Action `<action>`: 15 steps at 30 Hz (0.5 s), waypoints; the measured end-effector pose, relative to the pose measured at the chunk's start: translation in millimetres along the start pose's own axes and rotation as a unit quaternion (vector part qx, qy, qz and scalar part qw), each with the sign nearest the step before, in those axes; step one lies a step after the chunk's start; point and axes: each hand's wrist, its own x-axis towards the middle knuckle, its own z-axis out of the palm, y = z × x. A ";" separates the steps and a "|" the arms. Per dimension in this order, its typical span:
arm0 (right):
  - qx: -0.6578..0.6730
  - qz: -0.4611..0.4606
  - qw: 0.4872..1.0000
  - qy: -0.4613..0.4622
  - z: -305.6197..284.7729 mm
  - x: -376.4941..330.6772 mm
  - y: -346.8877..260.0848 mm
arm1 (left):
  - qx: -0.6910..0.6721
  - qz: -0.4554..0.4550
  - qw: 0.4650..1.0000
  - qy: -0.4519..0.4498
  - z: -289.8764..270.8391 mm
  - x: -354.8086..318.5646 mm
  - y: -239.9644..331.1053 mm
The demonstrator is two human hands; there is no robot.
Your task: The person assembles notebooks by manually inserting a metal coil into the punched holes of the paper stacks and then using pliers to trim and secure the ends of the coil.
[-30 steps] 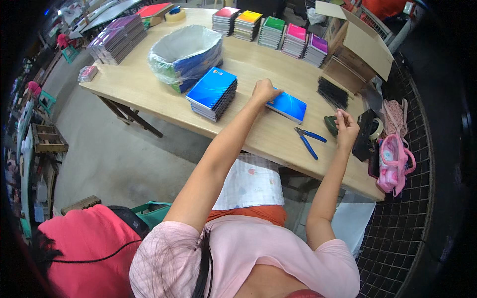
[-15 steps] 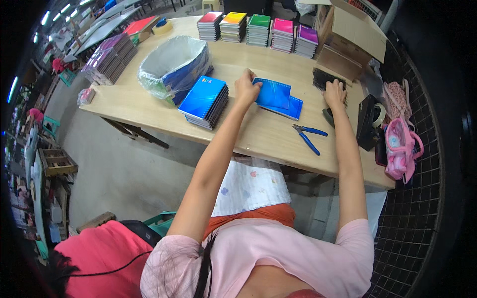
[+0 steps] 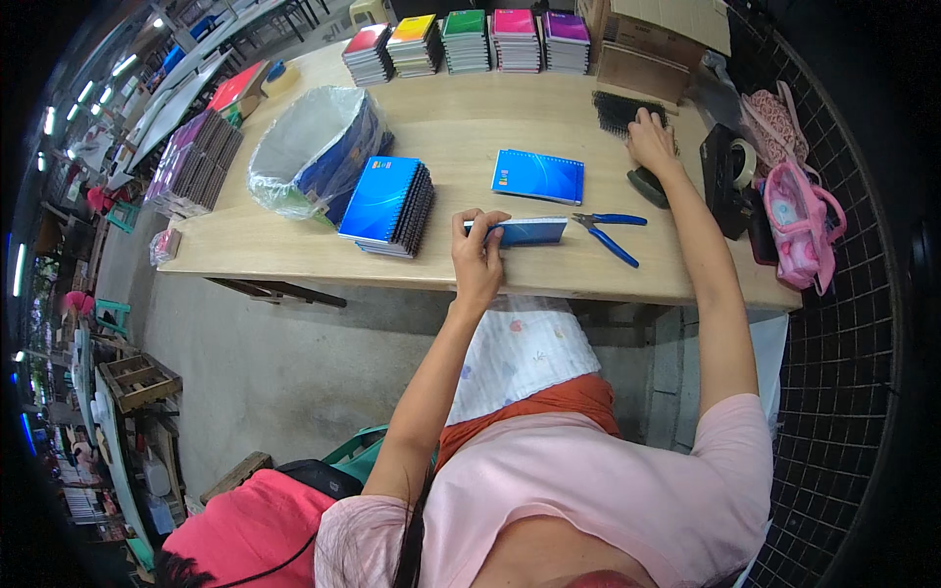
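A: Right, nearest first: what has the left hand (image 3: 477,257) got?

B: It grips a blue notebook (image 3: 520,231), fingers closed over its left end, near the front edge of the wooden table (image 3: 245,245). The notebook is lifted or tilted, its edge toward the camera.

A: And the right hand (image 3: 651,139)?

B: Reached far out, lying on a black bundle of spiral bindings (image 3: 623,110). Whether the fingers have closed on one I cannot tell; the hand covers them.

A: How far along does the work look?

B: My judgement is midway. A stack of blue spiral notebooks (image 3: 387,204) looks bound, and a second blue notebook (image 3: 538,176) lies flat just beyond the held one. The bindings bundle under the right hand suggests more to do.

A: Room to move?

B: Between the hands lie blue-handled pliers (image 3: 608,231), just right of the held notebook, so a sweep that way would touch them. A tape dispenser (image 3: 727,178) and a pink bag (image 3: 799,220) crowd the right edge. To the left a plastic-wrapped bundle (image 3: 314,152) stands beside the stack. The middle of the table is bare wood. At the far edge are a row of coloured notebook stacks (image 3: 466,41) and a cardboard box (image 3: 652,39).
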 end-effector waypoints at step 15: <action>0.500 -0.158 0.852 0.003 -85.1 -103.8 -59.4 | -0.020 0.017 1.000 0.000 8.0 8.4 -9.1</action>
